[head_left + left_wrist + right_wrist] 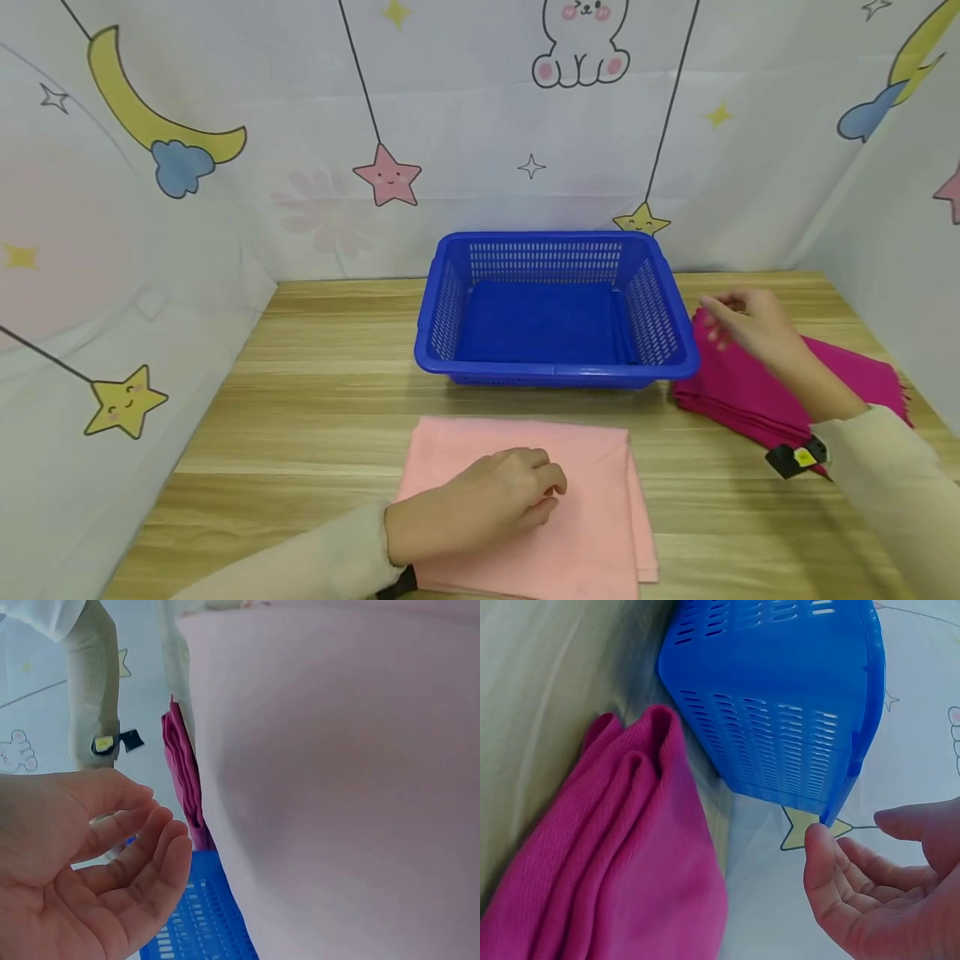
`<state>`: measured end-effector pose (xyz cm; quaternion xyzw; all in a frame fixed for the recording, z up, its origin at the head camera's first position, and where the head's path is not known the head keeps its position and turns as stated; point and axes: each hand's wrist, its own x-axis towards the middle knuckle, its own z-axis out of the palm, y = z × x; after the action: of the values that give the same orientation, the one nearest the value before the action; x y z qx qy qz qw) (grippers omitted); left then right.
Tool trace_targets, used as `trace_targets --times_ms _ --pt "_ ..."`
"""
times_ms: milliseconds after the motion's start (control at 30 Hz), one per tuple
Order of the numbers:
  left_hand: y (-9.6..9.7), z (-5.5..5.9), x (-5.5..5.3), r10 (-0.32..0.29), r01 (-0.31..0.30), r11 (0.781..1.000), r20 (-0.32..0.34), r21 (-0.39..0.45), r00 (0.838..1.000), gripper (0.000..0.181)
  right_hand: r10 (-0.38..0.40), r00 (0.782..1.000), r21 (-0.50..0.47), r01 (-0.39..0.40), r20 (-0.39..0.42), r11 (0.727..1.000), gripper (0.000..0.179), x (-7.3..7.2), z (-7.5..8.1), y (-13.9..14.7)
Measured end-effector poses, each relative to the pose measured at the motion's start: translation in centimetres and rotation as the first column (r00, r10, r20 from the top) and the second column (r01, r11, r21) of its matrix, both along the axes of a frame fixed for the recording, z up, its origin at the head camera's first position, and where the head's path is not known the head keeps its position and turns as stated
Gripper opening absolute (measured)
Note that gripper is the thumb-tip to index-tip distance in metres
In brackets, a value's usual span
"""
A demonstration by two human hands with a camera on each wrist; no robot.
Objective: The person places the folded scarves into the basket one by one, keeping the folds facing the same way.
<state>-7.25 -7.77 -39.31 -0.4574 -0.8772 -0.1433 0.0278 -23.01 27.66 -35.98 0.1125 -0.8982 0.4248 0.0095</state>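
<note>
A folded light pink cloth (525, 508) lies at the front of the table, its right edge showing a second layer. Over it hovers my left hand (487, 500), fingers loosely bent; the left wrist view shows nothing between thumb and fingertips. At the right, a folded magenta cloth (750, 392) with fringed ends lies beside the blue basket (555, 370). My right hand (757, 329) is above that cloth's far end, near the basket's right rim. In the right wrist view its fingers (821, 862) curve loosely and hold nothing, while the magenta layers (630, 847) lie below.
The blue plastic basket has perforated walls and stands at the back middle, with its bare floor showing. Behind it hangs a white cloth backdrop (480, 108) printed with stars, moons and a bear. More of this fabric encloses both sides of the wooden table (300, 400).
</note>
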Motion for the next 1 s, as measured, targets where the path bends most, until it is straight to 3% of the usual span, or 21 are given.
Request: trace_targets --times_ms 400,633,833,1000 --pt "-3.1 0.8 -1.7 0.163 -0.165 0.985 0.043 0.049 0.986 0.012 0.013 0.997 0.097 -0.02 0.077 0.995 0.034 2.6 -0.6 1.8" --pt "-5.2 0.5 -2.7 0.277 -0.278 0.958 0.019 0.07 0.961 0.015 0.039 0.985 0.167 -0.068 0.17 0.984 0.036 4.3 -0.7 1.8" --pt "-7.4 0.2 -3.6 0.352 -0.355 0.929 0.046 0.106 0.935 0.021 0.088 0.966 0.17 -0.131 0.242 0.977 0.033 5.8 -0.8 1.1" --pt "-9.0 -0.2 -3.9 0.421 -0.428 0.895 0.083 0.121 0.903 0.028 0.12 0.948 0.184 -0.18 0.295 0.966 0.033 7.0 -1.2 0.1"
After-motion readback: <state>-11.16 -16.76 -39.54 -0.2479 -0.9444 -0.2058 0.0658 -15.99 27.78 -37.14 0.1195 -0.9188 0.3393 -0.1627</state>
